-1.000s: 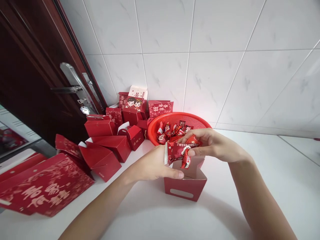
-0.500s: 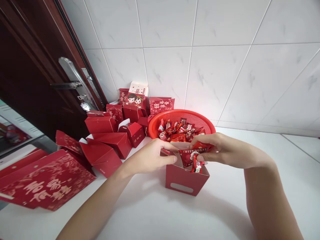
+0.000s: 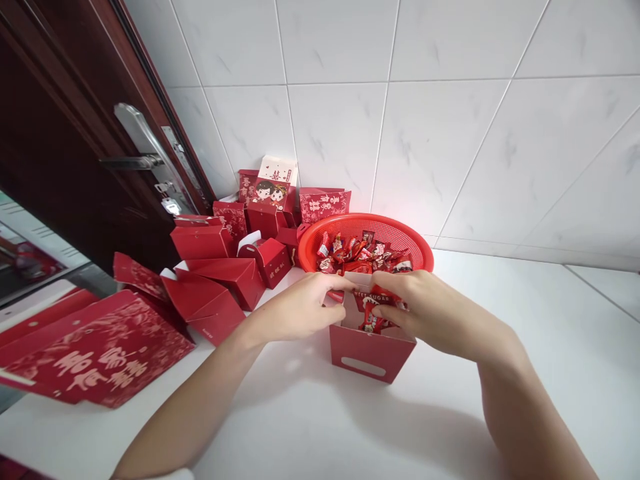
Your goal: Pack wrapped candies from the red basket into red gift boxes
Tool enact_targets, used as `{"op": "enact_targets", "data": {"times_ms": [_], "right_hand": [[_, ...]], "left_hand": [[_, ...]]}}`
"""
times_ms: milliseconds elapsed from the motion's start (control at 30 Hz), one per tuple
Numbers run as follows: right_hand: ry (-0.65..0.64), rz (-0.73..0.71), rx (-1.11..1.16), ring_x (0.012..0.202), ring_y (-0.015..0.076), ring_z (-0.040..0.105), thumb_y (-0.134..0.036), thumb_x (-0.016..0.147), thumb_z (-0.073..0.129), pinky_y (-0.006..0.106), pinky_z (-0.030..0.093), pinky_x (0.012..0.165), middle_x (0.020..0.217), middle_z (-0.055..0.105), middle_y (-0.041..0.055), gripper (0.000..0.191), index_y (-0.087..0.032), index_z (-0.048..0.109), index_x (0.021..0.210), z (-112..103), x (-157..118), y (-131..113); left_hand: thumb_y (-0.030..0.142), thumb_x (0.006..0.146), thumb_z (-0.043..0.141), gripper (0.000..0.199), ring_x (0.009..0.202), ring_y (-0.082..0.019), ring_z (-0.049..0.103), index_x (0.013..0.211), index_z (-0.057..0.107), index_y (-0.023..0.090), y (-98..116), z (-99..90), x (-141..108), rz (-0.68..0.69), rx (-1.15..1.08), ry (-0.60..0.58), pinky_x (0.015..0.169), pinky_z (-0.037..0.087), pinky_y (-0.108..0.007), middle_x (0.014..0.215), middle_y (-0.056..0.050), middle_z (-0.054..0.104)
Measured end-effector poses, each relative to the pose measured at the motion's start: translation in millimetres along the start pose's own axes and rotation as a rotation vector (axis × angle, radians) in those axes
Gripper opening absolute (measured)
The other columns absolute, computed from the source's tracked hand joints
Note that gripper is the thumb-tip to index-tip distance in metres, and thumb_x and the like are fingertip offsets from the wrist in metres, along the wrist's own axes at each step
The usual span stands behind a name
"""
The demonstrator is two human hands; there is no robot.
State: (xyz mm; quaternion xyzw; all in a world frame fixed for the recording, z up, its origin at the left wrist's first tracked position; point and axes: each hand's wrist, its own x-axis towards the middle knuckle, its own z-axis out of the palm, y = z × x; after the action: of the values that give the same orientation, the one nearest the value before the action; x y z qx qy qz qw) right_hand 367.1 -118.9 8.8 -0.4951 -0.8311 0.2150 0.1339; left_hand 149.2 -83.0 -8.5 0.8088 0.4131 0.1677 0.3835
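Right hand [image 3: 427, 303] has shiny, crinkled candy wrappers [image 3: 371, 317] pinched between narrowed fingers, at the mouth of a smooth red cardboard box [image 3: 367, 353] just beneath them! Left hand's [image 3: 297, 308] thumb and index finger sit slightly apart at the near-left rim; can't tell if they're gripping. Thin box edges crowd the fingertips, while white tabletop [image 3: 555, 307] opens rightward. Box mouth faces up; its pale oblong panel [image 3: 363, 366] runs left to right.

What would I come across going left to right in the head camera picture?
Large box with pale lettering → left hand → open red box → right hand, its fingers on wrapped sweets.
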Motion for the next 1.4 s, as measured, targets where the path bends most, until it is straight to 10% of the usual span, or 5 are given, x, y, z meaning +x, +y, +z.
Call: {"op": "enact_targets", "data": {"times_ms": [133, 333, 533, 733, 1400], "right_hand": [[-0.020, -0.035, -0.048, 0.054, 0.0129, 0.048, -0.012, 0.091, 0.053, 0.026, 0.026, 0.052, 0.072, 0.064, -0.0025, 0.050, -0.032, 0.057, 0.137, 3, 5, -4], [-0.091, -0.084, -0.018, 0.053, 0.0127, 0.048, -0.016, 0.092, 0.055, 0.026, 0.030, 0.054, 0.074, 0.068, -0.0041, 0.052, -0.036, 0.057, 0.139, -2, 7, 1], [0.029, -0.051, -0.007, 0.056, 0.0126, 0.048, -0.015, 0.092, 0.058, 0.027, 0.031, 0.057, 0.079, 0.072, -0.0017, 0.035, -0.032, 0.069, 0.120, 6, 14, 0], [-0.120, -0.021, 0.095, 0.048, 0.0107, 0.035, -0.025, 0.089, 0.064, 0.029, 0.027, 0.052, 0.054, 0.054, -0.0031, 0.015, -0.024, 0.078, 0.084, 1, 14, 9], [-0.030, -0.164, -0.010, 0.054, 0.0114, 0.038, -0.017, 0.093, 0.049, 0.029, 0.025, 0.056, 0.065, 0.059, 0.0007, 0.031, -0.025, 0.078, 0.088, 2, 15, 10]], "left_hand": [[0.012, 0.073, 0.052, 0.058, 0.119, -0.027, 0.064, 0.128, 0.071, 0.019, 0, 1.1, 2, 0.033, -0.055, 0.015, 0.102, 0.050, -0.036, 0.125, -0.006, 0.073], [0.015, 0.073, 0.056, 0.058, 0.116, -0.028, 0.066, 0.129, 0.071, 0.019, -2, 0.9, 2, -0.014, -0.034, 0.036, 0.099, 0.053, -0.036, 0.131, -0.007, 0.070], [0.016, 0.073, 0.058, 0.054, 0.116, -0.029, 0.066, 0.125, 0.073, 0.019, -4, -0.2, 4, 0.028, -0.070, 0.041, 0.097, 0.055, -0.036, 0.127, -0.006, 0.073], [0.018, 0.076, 0.057, 0.054, 0.116, -0.029, 0.066, 0.128, 0.071, 0.019, -7, -1.0, 6, -0.023, -0.029, 0.028, 0.095, 0.054, -0.034, 0.126, -0.005, 0.073], [0.022, 0.079, 0.059, 0.054, 0.078, -0.021, 0.067, 0.132, 0.069, 0.021, -8, -1.0, 6, -0.082, -0.004, 0.032, 0.068, 0.049, -0.028, 0.088, -0.002, 0.076]]}}
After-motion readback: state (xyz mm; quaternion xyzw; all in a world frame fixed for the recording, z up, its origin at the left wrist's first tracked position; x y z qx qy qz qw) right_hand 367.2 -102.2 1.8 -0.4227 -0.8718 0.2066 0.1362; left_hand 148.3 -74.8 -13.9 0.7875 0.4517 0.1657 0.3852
